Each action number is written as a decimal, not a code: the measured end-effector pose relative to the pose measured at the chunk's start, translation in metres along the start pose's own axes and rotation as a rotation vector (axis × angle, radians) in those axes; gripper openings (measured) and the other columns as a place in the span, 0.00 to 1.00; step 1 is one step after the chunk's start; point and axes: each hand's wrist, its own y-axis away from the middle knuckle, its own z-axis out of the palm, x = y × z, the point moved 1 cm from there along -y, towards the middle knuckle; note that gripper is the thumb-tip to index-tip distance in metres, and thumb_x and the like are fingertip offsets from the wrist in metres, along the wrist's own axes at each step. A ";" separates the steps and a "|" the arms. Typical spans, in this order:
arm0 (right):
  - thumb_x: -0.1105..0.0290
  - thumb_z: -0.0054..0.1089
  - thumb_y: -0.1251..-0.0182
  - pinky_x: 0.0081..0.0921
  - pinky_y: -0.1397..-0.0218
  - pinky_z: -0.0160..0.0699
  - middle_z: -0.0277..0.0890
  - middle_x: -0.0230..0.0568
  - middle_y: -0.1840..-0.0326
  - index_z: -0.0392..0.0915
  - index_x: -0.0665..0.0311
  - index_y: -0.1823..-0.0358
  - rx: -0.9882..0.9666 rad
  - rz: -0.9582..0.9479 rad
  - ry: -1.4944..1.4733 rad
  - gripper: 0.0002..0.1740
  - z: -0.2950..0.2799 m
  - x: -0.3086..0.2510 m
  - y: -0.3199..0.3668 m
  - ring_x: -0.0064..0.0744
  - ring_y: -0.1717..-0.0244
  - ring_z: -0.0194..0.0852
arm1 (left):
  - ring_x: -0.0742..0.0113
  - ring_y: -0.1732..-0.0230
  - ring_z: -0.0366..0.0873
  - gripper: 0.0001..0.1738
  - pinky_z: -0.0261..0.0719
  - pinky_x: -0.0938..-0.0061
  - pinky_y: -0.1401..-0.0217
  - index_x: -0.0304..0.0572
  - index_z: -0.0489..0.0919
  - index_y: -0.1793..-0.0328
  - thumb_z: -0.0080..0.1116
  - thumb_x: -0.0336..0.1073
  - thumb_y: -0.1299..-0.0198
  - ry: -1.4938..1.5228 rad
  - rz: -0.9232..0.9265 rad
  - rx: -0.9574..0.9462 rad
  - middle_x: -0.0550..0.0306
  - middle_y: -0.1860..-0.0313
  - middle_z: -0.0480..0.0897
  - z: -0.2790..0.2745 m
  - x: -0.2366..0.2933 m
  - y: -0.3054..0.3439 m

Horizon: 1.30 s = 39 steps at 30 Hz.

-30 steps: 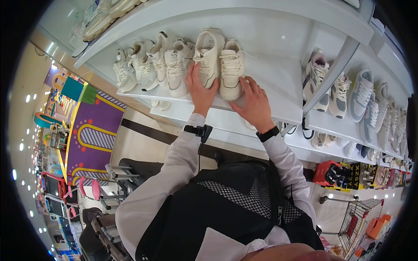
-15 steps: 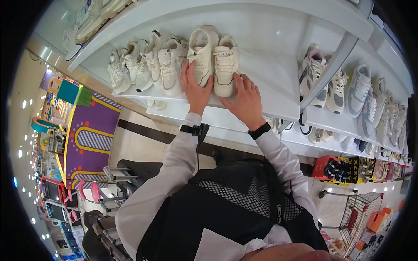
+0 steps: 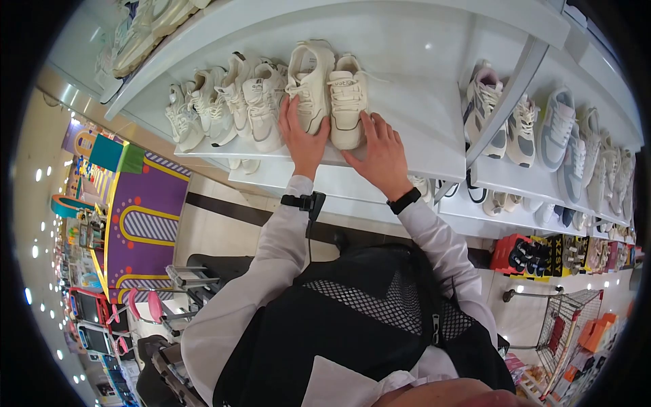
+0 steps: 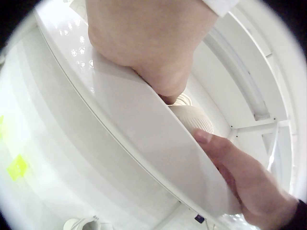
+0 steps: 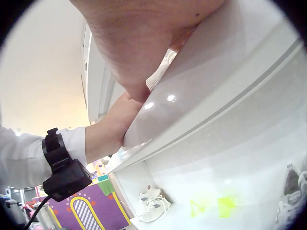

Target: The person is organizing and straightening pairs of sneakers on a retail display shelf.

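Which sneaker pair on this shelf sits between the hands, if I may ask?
The rightmost cream pair in the row: left hand and right hand flank it.

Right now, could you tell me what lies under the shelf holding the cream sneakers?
A lower white shelf with pale sneakers peeking out; the upper shelf covers the rest.

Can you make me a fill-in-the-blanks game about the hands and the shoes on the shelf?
1. The pair of cream sneakers stands on a ____ shelf.
2. The left hand touches the sneaker on the left of the pair, and the right hand touches the one on the ____.
3. The right wrist wears a ____ band.

Missing words: white; right; black.
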 end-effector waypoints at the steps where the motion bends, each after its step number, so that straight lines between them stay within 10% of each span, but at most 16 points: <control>1: 0.50 0.87 0.37 0.53 0.22 0.80 0.76 0.59 0.20 0.69 0.64 0.13 -0.006 0.002 -0.008 0.55 -0.002 -0.001 0.000 0.60 0.24 0.80 | 0.33 0.11 0.64 0.51 0.62 0.41 0.09 0.45 0.71 0.11 0.84 0.35 0.40 -0.004 0.003 0.014 0.40 0.09 0.68 0.001 0.000 0.000; 19: 0.50 0.85 0.36 0.53 0.22 0.79 0.76 0.59 0.20 0.68 0.65 0.12 -0.056 0.024 -0.026 0.55 -0.002 0.002 0.004 0.62 0.25 0.79 | 0.31 0.10 0.61 0.51 0.57 0.40 0.07 0.36 0.67 0.09 0.81 0.36 0.36 0.062 0.030 0.041 0.36 0.09 0.67 0.000 -0.008 0.008; 27: 0.48 0.83 0.37 0.52 0.18 0.77 0.72 0.63 0.18 0.67 0.68 0.14 0.077 0.013 -0.069 0.55 -0.004 0.008 0.007 0.63 0.19 0.74 | 0.33 0.13 0.68 0.43 0.63 0.42 0.09 0.33 0.69 0.12 0.75 0.32 0.32 0.120 0.412 -0.021 0.34 0.14 0.74 -0.015 0.038 0.053; 34: 0.62 0.79 0.35 0.50 0.17 0.78 0.78 0.57 0.21 0.75 0.68 0.21 0.155 -0.166 -0.261 0.42 -0.010 0.017 0.015 0.60 0.19 0.77 | 0.39 0.23 0.81 0.34 0.78 0.47 0.19 0.39 0.77 0.22 0.75 0.30 0.33 0.529 0.532 -0.322 0.40 0.24 0.83 -0.002 0.114 0.083; 39: 0.68 0.75 0.31 0.47 0.34 0.90 0.87 0.47 0.33 0.84 0.62 0.29 -0.026 -0.082 -0.496 0.29 -0.013 0.045 0.044 0.56 0.36 0.90 | 0.40 0.26 0.83 0.29 0.82 0.49 0.22 0.37 0.81 0.25 0.73 0.31 0.31 0.638 0.554 -0.358 0.40 0.25 0.84 0.011 0.150 0.059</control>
